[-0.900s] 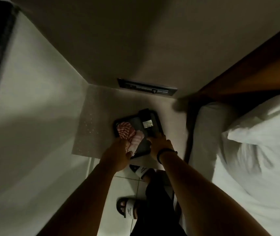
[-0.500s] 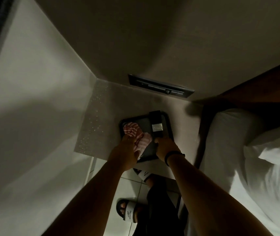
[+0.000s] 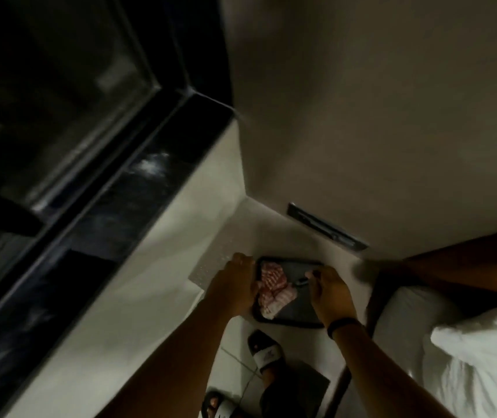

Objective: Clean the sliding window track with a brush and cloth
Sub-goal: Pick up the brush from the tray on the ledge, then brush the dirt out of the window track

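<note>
A black tray (image 3: 294, 319) lies on a pale speckled bedside ledge. A red-and-white checked cloth (image 3: 272, 286) is bunched on its left half. My left hand (image 3: 235, 286) lies over the tray's left edge with its fingers curled into the cloth. My right hand (image 3: 330, 294) is over the tray's right side, its fingers pinched on a small dark brush (image 3: 301, 282), most of which is hidden. The dark sliding window with its track (image 3: 84, 176) and black sill (image 3: 153, 176) fills the upper left, blurred.
A dark wall panel (image 3: 327, 226) sits on the wall behind the ledge. A bed with a white pillow (image 3: 479, 357) and a wooden headboard is at right. My feet in slippers (image 3: 263, 349) stand on the tiled floor below the ledge.
The view has swung up and left, so the window is now in sight. My right hand has closed on the brush, which has left its place at the tray's far edge. My left hand stays at the cloth.
</note>
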